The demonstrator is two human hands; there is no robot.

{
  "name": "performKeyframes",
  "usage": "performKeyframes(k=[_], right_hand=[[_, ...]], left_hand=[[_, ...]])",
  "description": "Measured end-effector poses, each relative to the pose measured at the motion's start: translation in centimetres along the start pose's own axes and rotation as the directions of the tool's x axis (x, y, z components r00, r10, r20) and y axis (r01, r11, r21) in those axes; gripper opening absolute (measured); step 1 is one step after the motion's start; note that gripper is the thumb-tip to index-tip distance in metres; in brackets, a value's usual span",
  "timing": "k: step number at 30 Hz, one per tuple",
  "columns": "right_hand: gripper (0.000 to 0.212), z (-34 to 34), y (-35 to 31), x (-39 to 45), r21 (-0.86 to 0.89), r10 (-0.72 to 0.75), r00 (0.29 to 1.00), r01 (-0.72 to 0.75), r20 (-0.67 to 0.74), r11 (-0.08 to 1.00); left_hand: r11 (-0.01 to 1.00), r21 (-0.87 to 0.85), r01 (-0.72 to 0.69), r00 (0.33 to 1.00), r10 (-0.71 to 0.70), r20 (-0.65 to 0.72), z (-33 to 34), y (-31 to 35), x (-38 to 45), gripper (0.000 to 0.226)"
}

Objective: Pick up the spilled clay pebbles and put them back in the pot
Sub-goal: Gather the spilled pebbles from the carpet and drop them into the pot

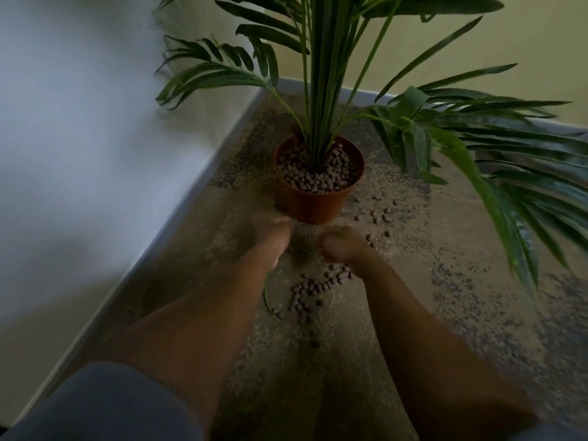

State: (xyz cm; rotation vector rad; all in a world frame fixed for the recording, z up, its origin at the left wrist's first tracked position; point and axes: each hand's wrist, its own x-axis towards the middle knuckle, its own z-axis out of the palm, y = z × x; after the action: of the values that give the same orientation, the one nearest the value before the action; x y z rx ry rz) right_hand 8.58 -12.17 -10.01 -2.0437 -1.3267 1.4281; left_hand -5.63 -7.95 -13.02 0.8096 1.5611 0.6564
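Note:
A terracotta pot (318,203) with a palm plant stands on the floor, filled with brown clay pebbles (319,173). Spilled pebbles (310,289) lie in a cluster between my forearms, and more spilled pebbles (380,216) are scattered to the right of the pot. My left hand (274,234) is low in front of the pot's base, blurred by motion, so its fingers are unclear. My right hand (344,246) is beside it with fingers curled into a fist, seemingly round a handful of pebbles; the palm is hidden.
A white wall with a grey skirting board (178,218) runs along the left. Long green fronds (496,173) hang low over the floor on the right. A fallen thin leaf (266,297) lies by my left forearm. The floor is mottled brown stone.

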Motion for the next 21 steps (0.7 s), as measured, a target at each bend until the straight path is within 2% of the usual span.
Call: performKeyframes(k=[2,3,5,8,10,12,16,21], right_hand=[[0.027,1.1,0.8,-0.2,-0.414,-0.094,0.994,0.109,0.056,0.904],[0.029,1.7,1.3,-0.2,-0.524,-0.131,0.988,0.152,0.076,0.838],[0.032,2.6,2.5,0.2,-0.626,-0.176,0.979,0.203,0.105,0.753],[0.046,3.6,4.2,0.6,-0.675,-0.186,0.978,0.204,0.1,0.71],[0.053,3.8,4.7,0.8,-0.711,-0.197,0.976,0.204,0.093,0.673],[0.057,3.9,4.7,0.8,-0.723,-0.187,0.976,0.208,0.11,0.659],[0.056,4.7,4.9,0.5,-0.708,-0.208,0.967,0.249,0.147,0.661],[0.042,5.7,5.3,-0.1,-0.633,-0.285,0.938,0.343,0.195,0.694]], left_hand=[[0.968,0.239,-0.072,0.997,0.071,0.01,0.3,-1.0,0.6,0.028],[0.937,0.334,-0.107,0.994,0.104,0.027,0.3,-1.4,0.9,0.032],[0.825,0.535,-0.183,0.983,0.153,0.102,0.6,-1.8,1.1,0.045],[0.616,0.735,-0.284,0.959,0.189,0.212,1.1,-2.3,0.8,0.061],[0.507,0.789,-0.346,0.938,0.194,0.287,1.4,-2.9,0.9,0.065],[0.441,0.807,-0.392,0.92,0.213,0.329,1.6,-3.6,1.0,0.062],[0.449,0.796,-0.406,0.909,0.283,0.304,1.6,-4.9,1.3,0.042],[0.44,0.81,-0.387,0.918,0.271,0.291,1.0,-5.7,1.1,0.027]])
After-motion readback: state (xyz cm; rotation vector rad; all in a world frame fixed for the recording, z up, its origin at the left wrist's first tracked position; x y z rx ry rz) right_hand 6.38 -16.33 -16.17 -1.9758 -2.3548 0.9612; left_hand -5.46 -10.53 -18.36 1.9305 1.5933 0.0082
